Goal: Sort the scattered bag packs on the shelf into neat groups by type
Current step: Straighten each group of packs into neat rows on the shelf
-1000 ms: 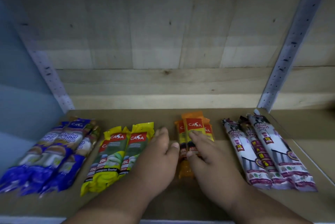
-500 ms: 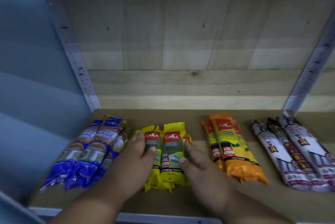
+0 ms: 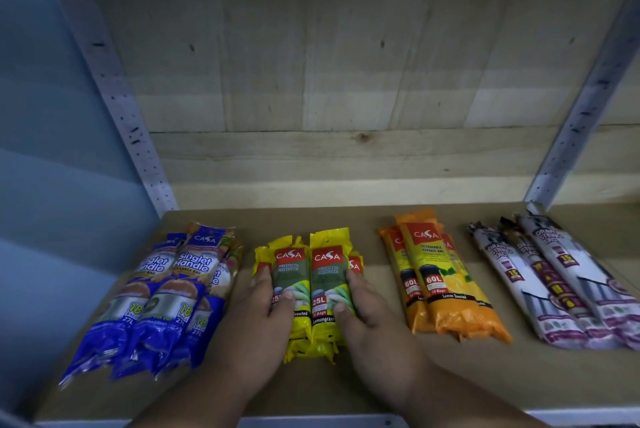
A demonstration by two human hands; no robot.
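On the brown shelf board, farthest left of the yellow packs, lies a group of blue packs. The left hand presses the yellow group's left side, thumb curled onto its top; the right hand clamps its right side likewise. Right of the yellow packs sit the orange packs, apart from them, then the white-and-maroon packs farthest right.

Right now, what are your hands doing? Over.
Left hand, right hand squeezing yellow packs together. Blue, orange, white groups apart. Nothing blocking.
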